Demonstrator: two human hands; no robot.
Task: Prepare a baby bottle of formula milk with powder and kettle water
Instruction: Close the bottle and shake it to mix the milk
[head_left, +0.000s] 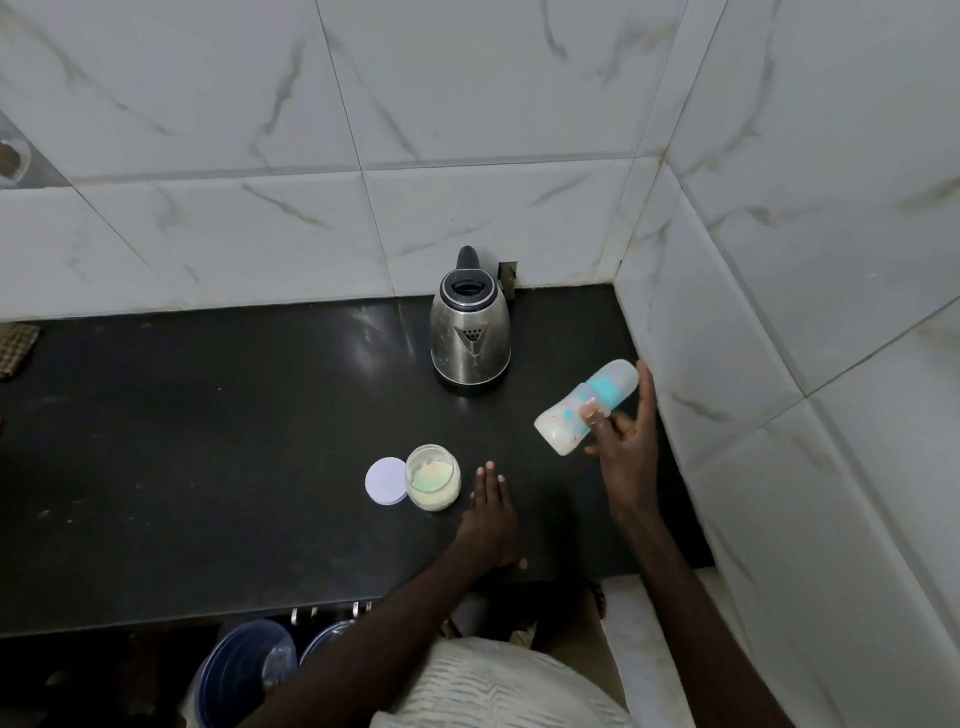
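Observation:
My right hand (621, 431) grips a baby bottle (584, 408) above the black counter (208, 441), near the right wall. The bottle is tilted, cap end up and to the right, with a teal ring, a clear cap and milky liquid in its lower end. My left hand (491, 512) rests flat on the counter with fingers extended, holding nothing. Just left of it stands an open glass jar of pale formula powder (432, 477), and its round white lid (386, 480) lies flat beside the jar. A steel electric kettle (470, 325) stands at the back near the wall.
Tiled walls close the counter at the back and on the right. A folded cloth (18, 351) lies at the far left edge. Below the counter's front edge stand blue buckets (244, 670).

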